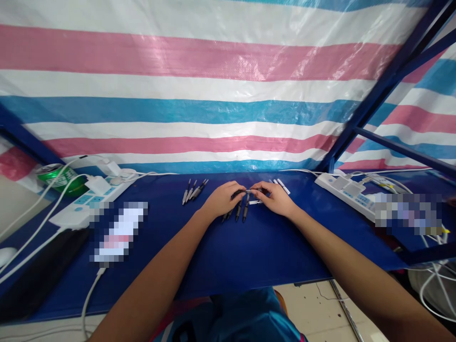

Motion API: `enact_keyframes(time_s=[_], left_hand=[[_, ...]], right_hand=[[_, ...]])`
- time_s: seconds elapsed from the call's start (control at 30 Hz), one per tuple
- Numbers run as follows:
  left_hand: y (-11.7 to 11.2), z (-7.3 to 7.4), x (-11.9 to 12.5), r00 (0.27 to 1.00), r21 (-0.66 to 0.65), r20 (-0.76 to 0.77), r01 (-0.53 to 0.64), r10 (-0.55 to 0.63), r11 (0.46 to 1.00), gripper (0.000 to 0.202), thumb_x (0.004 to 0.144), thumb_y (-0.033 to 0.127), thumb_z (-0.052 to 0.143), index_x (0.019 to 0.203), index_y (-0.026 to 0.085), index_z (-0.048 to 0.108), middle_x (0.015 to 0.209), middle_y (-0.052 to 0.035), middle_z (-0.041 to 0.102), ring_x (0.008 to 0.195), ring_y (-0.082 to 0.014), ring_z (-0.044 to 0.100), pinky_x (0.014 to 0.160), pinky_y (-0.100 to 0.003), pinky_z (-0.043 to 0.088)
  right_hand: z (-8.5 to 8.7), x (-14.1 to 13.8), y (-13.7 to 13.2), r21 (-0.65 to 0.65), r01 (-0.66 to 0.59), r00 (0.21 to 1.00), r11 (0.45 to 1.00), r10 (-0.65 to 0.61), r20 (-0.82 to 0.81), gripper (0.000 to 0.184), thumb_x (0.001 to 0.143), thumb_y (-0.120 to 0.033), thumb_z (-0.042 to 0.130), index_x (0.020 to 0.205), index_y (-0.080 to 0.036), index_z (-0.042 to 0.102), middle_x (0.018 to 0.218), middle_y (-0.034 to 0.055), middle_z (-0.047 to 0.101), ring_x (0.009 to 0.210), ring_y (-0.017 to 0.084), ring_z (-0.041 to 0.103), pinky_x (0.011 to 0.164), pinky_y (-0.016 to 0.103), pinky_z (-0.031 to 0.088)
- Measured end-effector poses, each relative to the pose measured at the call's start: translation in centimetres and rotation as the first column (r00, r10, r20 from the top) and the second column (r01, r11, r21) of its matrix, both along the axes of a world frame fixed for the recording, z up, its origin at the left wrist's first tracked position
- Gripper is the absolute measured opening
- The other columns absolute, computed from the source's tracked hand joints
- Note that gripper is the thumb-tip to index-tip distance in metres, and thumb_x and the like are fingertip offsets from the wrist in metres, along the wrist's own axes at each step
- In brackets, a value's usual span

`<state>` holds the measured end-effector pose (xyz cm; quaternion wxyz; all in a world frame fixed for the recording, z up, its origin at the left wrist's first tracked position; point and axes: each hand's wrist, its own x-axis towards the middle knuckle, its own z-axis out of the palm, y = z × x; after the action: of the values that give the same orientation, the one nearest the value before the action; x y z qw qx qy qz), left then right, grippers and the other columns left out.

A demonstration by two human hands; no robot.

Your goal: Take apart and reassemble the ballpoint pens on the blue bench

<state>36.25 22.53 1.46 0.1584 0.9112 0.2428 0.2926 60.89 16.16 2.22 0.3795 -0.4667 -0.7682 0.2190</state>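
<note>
My left hand [225, 197] and my right hand [272, 195] are close together over the blue tabletop, fingers pinched. Between their fingertips is a slim pen [248, 191] with dark ends and a lighter middle; whether it is one piece or two parts, I cannot tell. Several dark pens [245, 211] lie just below, partly covered by my left hand. A white pen-like piece [255, 203] lies by my right fingers, and more white pieces [283, 185] lie behind that hand. Left of my left hand is a group of grey and black pen parts [194, 191].
A phone [121, 232] on a cable, a black pouch [42, 275], a white power strip [80, 206] and a green can [64, 179] are on the left. Another power strip [347, 194] with cables is at right. Blue frame bars [377, 99] and a striped sheet [199, 111] stand behind.
</note>
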Motion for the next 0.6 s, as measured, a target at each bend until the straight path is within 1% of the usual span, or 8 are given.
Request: enact_keyframes(time_s=[0.13,0.37,0.6], left_hand=[[-0.05,0.0,0.01,1.0,0.001,-0.003,-0.01,0.01,1.0,0.025,0.107,0.03,0.053,0.122,0.023,0.072,0.116,-0.0075,0.072,0.109,-0.0228,0.068,0.097,-0.038,0.055],[-0.03,0.07,0.04,1.0,0.001,-0.014,-0.005,0.005,1.0,0.024,0.106,0.027,0.054,0.121,0.023,0.072,0.117,-0.0072,0.073,0.11,-0.0229,0.068,0.098,-0.038,0.054],[0.12,-0.29,-0.04,1.0,0.014,-0.013,-0.011,0.011,1.0,0.024,0.106,0.028,0.054,0.121,0.024,0.072,0.117,-0.0073,0.073,0.111,-0.0233,0.068,0.099,-0.039,0.055]], right_hand=[[-0.2,0.09,0.08,-0.002,-0.011,1.0,1.0,0.011,0.0,0.027,0.105,-0.043,0.058,0.117,-0.025,0.075,0.108,0.0058,0.079,0.091,0.023,0.073,0.074,0.034,0.055],[-0.3,0.12,0.12,-0.04,-0.024,1.0,0.999,0.025,0.014,0.029,0.105,-0.045,0.056,0.116,-0.025,0.074,0.105,0.0064,0.079,0.089,0.023,0.073,0.072,0.034,0.054],[-0.17,0.05,0.04,-0.05,-0.041,0.999,0.998,0.043,0.031,0.025,0.105,-0.041,0.057,0.115,-0.024,0.074,0.097,0.0043,0.079,0.081,0.021,0.071,0.07,0.032,0.052]])
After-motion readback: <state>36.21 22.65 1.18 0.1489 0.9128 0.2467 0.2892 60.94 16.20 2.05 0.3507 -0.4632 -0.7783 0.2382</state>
